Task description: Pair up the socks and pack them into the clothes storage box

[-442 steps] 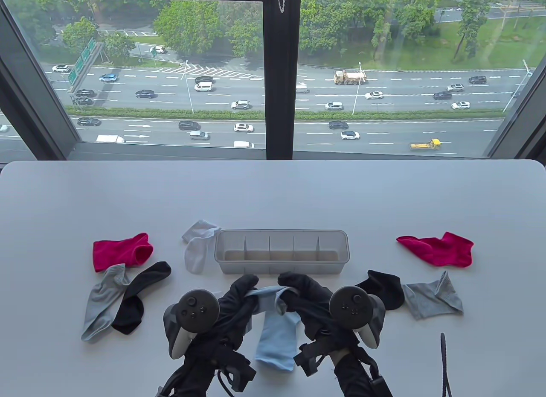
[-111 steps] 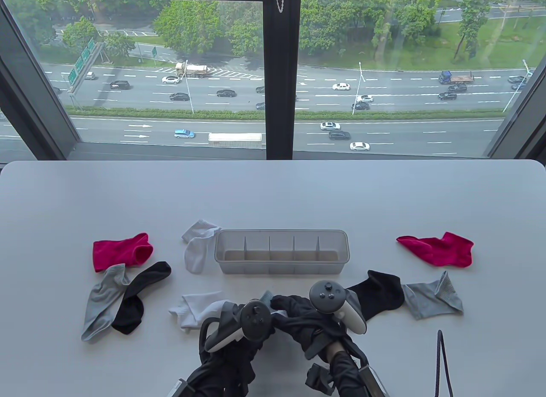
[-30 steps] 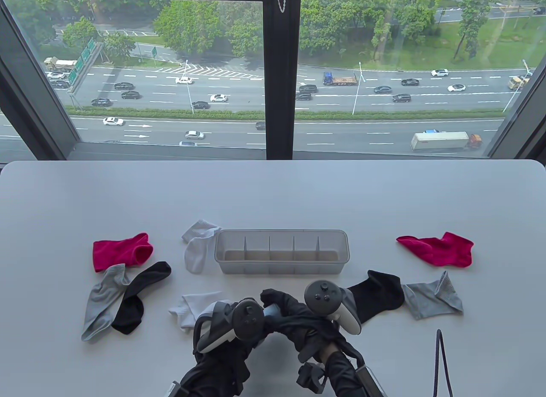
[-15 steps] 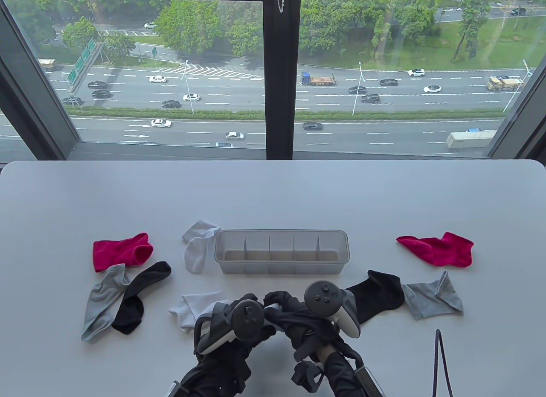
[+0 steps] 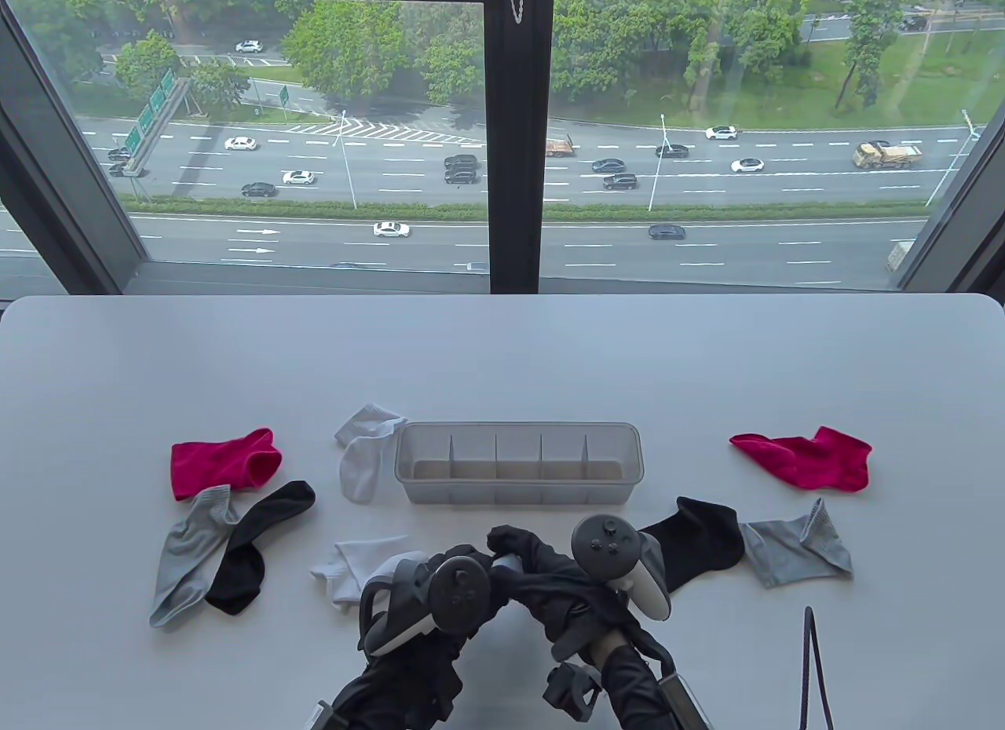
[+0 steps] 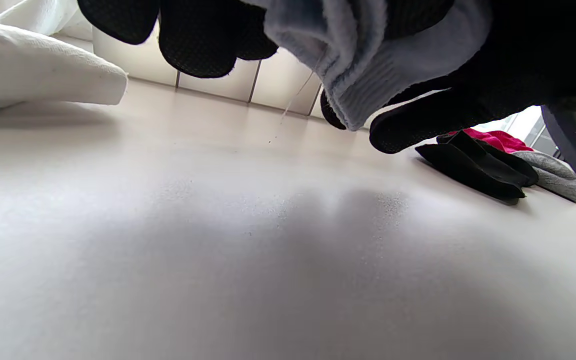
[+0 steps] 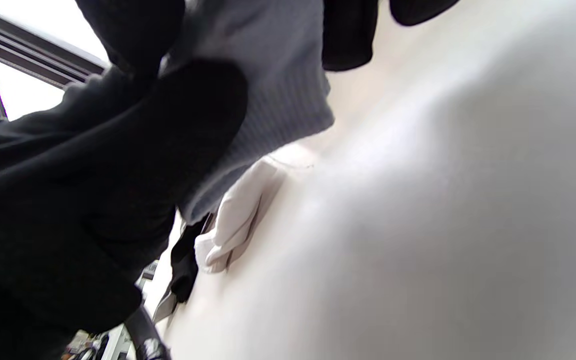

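Note:
Both hands meet in front of the storage box (image 5: 518, 496), just above the table. Between them is a bundled pair of light blue socks (image 5: 507, 563). My left hand (image 5: 473, 561) grips it from the left and my right hand (image 5: 512, 543) curls over it from the right. In the left wrist view the light blue socks (image 6: 358, 55) hang from my gloved fingers (image 6: 198, 35). The right wrist view shows my fingers (image 7: 168, 150) wrapped round the ribbed blue fabric (image 7: 273, 90). All the box compartments look empty.
Loose socks lie around: red (image 5: 224, 463), grey (image 5: 184, 553) and black (image 5: 251, 545) at the left, white (image 5: 363, 455) beside the box, white (image 5: 353, 565) by my left hand. Black (image 5: 695, 542), grey (image 5: 797, 553) and red (image 5: 809, 459) lie at the right.
Both hands stay together on the blue bundle; the right hand has shifted slightly right and away from me. Long before, the blue sock hung flat and unrolled.

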Action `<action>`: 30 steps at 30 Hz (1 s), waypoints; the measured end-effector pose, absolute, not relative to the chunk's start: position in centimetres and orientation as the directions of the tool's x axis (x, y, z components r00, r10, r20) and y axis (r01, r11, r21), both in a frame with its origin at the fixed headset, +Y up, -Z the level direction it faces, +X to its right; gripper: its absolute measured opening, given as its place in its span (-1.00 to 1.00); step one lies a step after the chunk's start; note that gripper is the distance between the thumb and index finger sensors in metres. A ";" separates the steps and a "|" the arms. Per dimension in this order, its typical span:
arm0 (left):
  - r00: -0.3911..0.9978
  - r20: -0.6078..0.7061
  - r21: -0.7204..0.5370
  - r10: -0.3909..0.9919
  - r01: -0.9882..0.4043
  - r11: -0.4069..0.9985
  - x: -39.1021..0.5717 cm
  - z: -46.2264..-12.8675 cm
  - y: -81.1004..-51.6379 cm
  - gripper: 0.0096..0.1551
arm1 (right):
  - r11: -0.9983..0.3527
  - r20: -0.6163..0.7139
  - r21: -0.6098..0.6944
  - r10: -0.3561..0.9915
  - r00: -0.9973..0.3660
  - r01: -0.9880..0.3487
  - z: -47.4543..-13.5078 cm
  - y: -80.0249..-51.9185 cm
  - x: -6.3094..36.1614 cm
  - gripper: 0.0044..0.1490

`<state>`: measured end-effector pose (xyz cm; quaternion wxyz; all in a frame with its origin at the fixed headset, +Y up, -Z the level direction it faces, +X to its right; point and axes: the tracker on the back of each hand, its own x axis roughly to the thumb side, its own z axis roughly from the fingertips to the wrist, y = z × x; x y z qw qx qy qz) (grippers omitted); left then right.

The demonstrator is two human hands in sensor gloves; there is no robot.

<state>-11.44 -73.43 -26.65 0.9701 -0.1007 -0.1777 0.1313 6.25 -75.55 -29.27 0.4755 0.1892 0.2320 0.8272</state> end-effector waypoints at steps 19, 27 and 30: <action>0.916 0.284 -0.286 0.284 -0.201 0.937 -11.7 -26.9 -73.5 -0.34 | -0.527 0.145 0.516 0.830 -0.538 -0.675 -29.3 -75.1 6.1 -0.21; 0.907 0.305 -0.241 0.291 -0.223 0.945 -11.5 -26.6 -73.2 -0.16 | -0.623 0.155 0.371 0.772 -0.616 -0.688 -29.2 -74.6 6.7 -0.29; 0.920 0.292 -0.267 0.261 -0.184 0.946 -11.3 -26.6 -73.4 -0.10 | -0.589 0.140 0.390 0.798 -0.586 -0.708 -29.1 -74.7 6.5 -0.31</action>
